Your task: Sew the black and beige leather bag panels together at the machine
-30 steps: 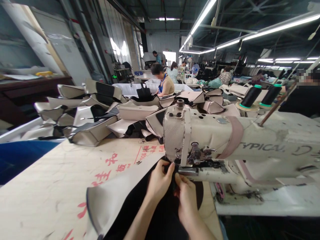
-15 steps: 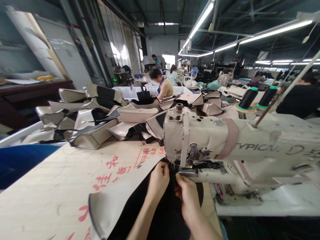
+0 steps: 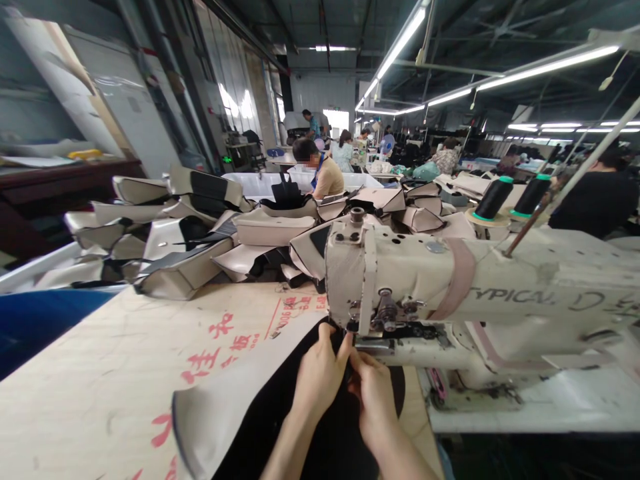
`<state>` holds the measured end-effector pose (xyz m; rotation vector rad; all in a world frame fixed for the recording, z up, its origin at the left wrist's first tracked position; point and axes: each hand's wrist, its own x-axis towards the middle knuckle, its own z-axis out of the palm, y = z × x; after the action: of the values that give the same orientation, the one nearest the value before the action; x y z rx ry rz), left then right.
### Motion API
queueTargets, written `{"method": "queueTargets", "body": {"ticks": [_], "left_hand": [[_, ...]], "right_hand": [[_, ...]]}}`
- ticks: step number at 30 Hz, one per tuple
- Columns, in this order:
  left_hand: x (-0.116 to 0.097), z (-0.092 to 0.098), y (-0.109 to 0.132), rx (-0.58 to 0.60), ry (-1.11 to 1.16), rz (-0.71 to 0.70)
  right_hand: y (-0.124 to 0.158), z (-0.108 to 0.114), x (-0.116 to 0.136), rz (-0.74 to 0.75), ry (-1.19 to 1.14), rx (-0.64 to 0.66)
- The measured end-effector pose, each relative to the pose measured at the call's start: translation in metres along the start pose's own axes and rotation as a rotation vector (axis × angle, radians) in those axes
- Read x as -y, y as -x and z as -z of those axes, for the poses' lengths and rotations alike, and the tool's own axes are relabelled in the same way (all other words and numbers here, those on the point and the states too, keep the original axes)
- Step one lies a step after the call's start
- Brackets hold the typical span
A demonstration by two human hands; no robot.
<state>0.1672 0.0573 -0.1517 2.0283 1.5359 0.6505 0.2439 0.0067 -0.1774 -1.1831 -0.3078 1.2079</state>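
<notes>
A cream sewing machine fills the right side, its needle area just beyond my fingers. Under its head lies a bag panel, cream on one face with black lining. My left hand presses and pinches the panel's edge close to the presser foot, its index finger reaching toward the needle. To its right, my right hand grips the black material with thumb and curled fingers beside the machine's cylinder arm. The needle itself is hidden.
Several cream and black bag pieces are heaped behind the wooden board. Two black thread cones stand on the right. A co-worker sits beyond the heap. A blue surface lies at left.
My left hand has shifted slightly right, its index finger now extending toward the needle area and close to my right hand. The right hand stays on the material; the view has shifted slightly.
</notes>
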Motion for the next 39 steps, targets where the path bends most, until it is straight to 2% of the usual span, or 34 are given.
{"method": "queueTargets", "body": {"ticks": [4,7,10,11,12,14,15,16,17,18,20,22,25,34,39], "left_hand": [[0.004,-0.004,-0.001,-0.022,0.121,0.034],[0.008,-0.007,-0.002,-0.048,0.175,0.074],[0.01,-0.008,-0.002,-0.057,0.215,0.088],[0.01,-0.008,-0.002,-0.059,0.222,0.085],[0.011,-0.009,-0.001,-0.057,0.228,0.082],[0.012,-0.01,-0.001,-0.06,0.245,0.078],[0.012,-0.01,-0.001,-0.064,0.261,0.075],[0.012,-0.011,-0.001,-0.069,0.284,0.071],[0.013,-0.012,-0.002,-0.078,0.309,0.067],[0.013,-0.013,-0.002,-0.088,0.329,0.063],[0.014,-0.015,-0.004,-0.1,0.343,0.057],[0.015,-0.015,-0.006,-0.106,0.327,0.055],[0.016,-0.015,-0.007,-0.106,0.298,0.054],[0.009,-0.012,-0.006,-0.107,0.251,0.064],[0.007,-0.011,-0.005,-0.104,0.181,0.075]], "right_hand": [[-0.003,-0.001,-0.004,0.025,0.04,0.011],[-0.004,0.002,-0.001,0.058,0.127,0.07],[0.004,0.027,0.016,0.144,0.292,0.158],[0.008,0.044,0.026,0.221,0.386,0.149],[0.013,0.065,0.037,0.374,0.551,0.093],[0.022,0.116,0.066,0.741,0.854,-0.161],[0.026,0.144,0.081,0.946,0.945,-0.334],[0.028,0.172,0.097,1.091,1.028,-0.524],[0.029,0.198,0.112,1.189,1.127,-0.651],[0.029,0.221,0.125,1.25,1.225,-0.72],[0.026,0.257,0.143,1.278,1.414,-0.722],[0.023,0.277,0.148,1.284,1.54,-0.604],[0.02,0.284,0.141,1.318,1.575,-0.522],[0.014,0.284,0.125,1.419,1.596,-0.622],[0.008,0.294,0.092,1.428,1.553,-0.645]]}}
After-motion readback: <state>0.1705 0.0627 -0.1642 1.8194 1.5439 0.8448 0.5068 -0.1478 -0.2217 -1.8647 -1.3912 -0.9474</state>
